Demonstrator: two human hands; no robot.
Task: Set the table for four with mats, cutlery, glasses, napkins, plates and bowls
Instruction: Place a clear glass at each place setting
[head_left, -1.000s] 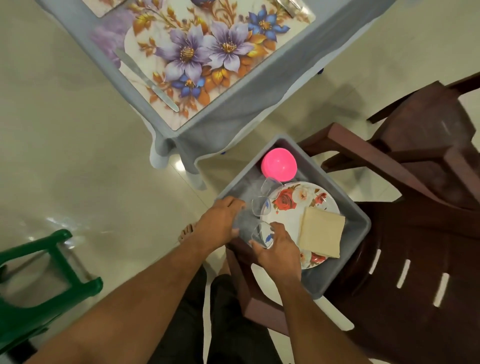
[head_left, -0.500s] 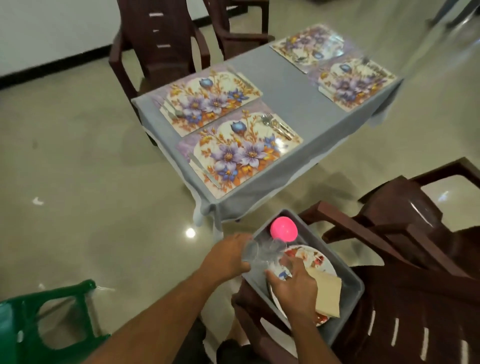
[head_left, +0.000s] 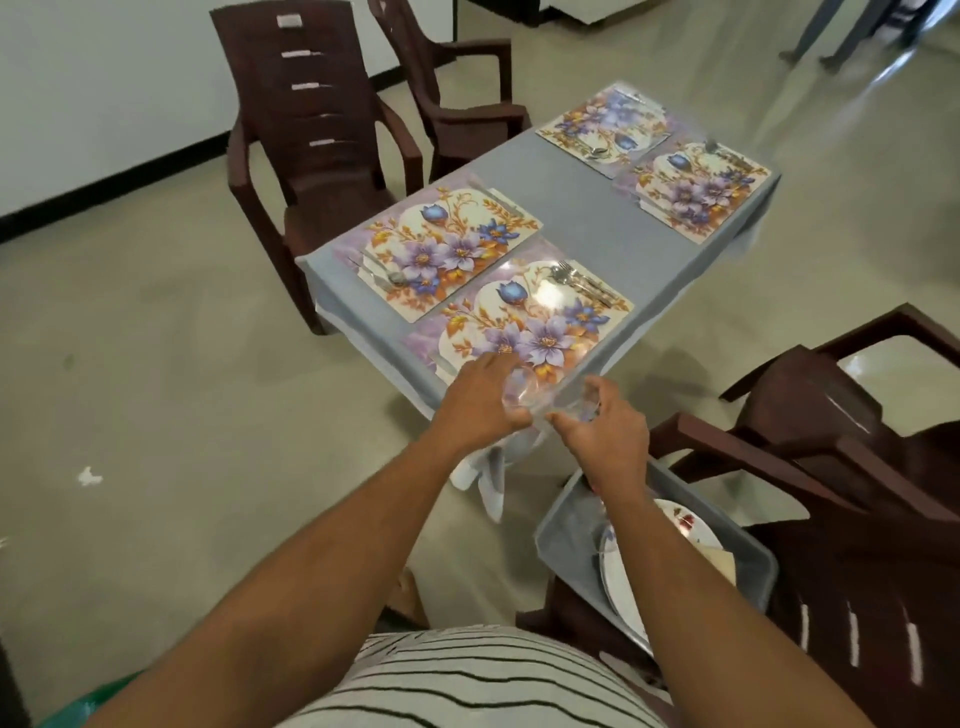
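L hand (head_left: 480, 400) gripping glass (head_left: 521, 397), R hand (head_left: 605, 434) gripping 2nd glass (head_left: 574, 402)

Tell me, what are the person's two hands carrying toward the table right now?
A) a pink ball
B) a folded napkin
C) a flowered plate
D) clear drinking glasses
D: the left hand and the right hand each grip clear drinking glasses above the near corner of the grey-clothed table, while the flowered plate lies in the grey plastic tub on the chair.
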